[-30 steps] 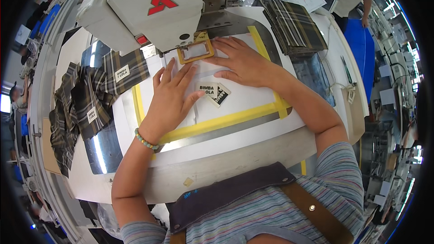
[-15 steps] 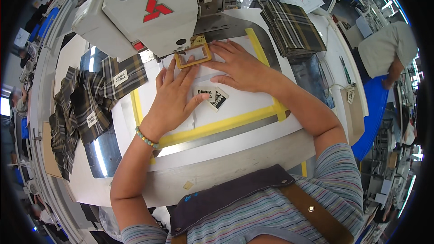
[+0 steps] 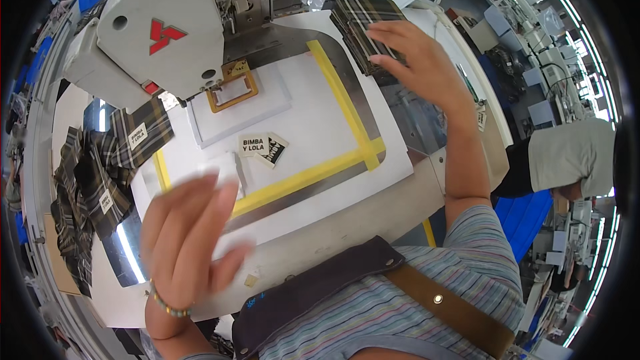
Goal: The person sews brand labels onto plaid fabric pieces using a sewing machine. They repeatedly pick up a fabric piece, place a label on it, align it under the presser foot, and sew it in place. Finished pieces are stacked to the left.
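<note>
Brown plaid cloths [image 3: 355, 25], stacked far right, look soft and light (maybe floppy); pinch an edge. Right hand [image 3: 427, 70] and left hand [image 3: 183, 240] have loose, empty fingers.

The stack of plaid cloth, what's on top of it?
The right hand overlaps the stack of plaid cloth in this view; whether it touches is unclear. Plaid shows on the uncovered top; what the hand covers, and the lower layers except their edges, cannot be seen.
</note>
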{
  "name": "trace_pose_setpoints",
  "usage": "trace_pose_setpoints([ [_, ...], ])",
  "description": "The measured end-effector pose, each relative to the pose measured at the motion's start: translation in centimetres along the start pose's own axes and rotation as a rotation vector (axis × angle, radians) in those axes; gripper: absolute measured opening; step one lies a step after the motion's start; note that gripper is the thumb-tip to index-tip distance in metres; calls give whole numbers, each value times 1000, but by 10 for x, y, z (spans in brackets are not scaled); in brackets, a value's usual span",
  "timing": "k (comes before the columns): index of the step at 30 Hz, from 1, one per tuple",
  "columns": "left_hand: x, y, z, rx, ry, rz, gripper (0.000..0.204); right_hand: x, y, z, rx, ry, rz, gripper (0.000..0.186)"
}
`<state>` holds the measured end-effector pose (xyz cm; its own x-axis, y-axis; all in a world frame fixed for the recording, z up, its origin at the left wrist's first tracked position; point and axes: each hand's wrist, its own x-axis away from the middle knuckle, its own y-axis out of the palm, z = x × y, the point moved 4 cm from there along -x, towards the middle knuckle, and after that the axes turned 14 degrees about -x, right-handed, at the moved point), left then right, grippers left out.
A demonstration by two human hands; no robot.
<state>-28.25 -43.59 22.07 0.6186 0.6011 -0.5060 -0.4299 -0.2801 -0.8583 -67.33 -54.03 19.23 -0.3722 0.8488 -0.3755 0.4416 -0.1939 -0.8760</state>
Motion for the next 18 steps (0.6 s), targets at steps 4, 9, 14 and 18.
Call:
trace_pose_setpoints([
  [4, 30, -58, 33, 305, 620, 938, 67, 15, -2, 29, 58, 58, -2, 33],
  [9, 45, -77, 36, 605, 554, 876, 21, 21, 11, 48, -8, 141, 82, 22],
  [14, 53, -92, 46, 668, 401, 659, 10, 18, 12, 35, -18, 126, 137, 17],
  [18, 54, -91, 40, 784, 497, 652, 10, 16, 13, 43, -78, 143, 139, 17],
])
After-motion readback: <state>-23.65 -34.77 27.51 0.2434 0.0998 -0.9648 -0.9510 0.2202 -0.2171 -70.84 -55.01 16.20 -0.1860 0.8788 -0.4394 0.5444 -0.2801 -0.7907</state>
